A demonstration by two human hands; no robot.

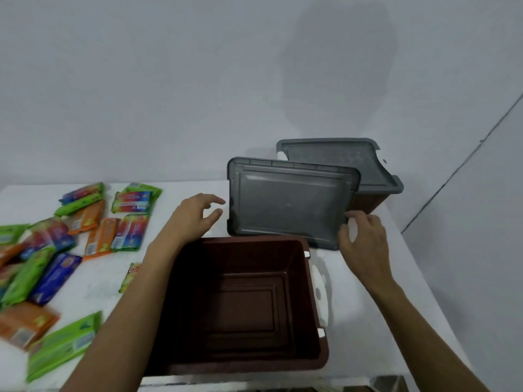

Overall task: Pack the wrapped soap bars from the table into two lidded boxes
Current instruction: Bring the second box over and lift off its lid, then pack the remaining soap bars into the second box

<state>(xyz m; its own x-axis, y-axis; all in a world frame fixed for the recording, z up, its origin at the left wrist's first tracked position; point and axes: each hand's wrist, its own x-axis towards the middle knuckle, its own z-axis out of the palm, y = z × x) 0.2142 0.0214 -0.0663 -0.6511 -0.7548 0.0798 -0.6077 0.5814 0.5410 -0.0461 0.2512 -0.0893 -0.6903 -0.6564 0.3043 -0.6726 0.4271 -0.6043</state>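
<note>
Head view, packing station. An open box (294,278), dark brown and with nothing inside, stands on a white table (382,321) and serves as the landmark; a white handle (321,295) is clipped to its right rim. Just beyond the open box's far rim sits a loose lid (288,205), grey and tilted, with its near edge low by that rim and its far edge raised. The right hand (362,241), beyond the open box's far right corner, grips the loose lid at its right edge, with the fingers curled round the edge near the lower corner. The left hand (195,219), beyond the open box's far left corner, holds nothing. Its fingers are spread and loosely bent, with the fingertips just short of the lid's left edge. Farther back and to the right of the open box stands a second box (368,202), the same brown, with its own grey lid seated on top; the loose lid overlaps its front. The wrapped soap bars (130,199), in green, orange and blue wrappers, lie scattered on the table to the left of the open box. One bar is partly hidden behind the left forearm.
</note>
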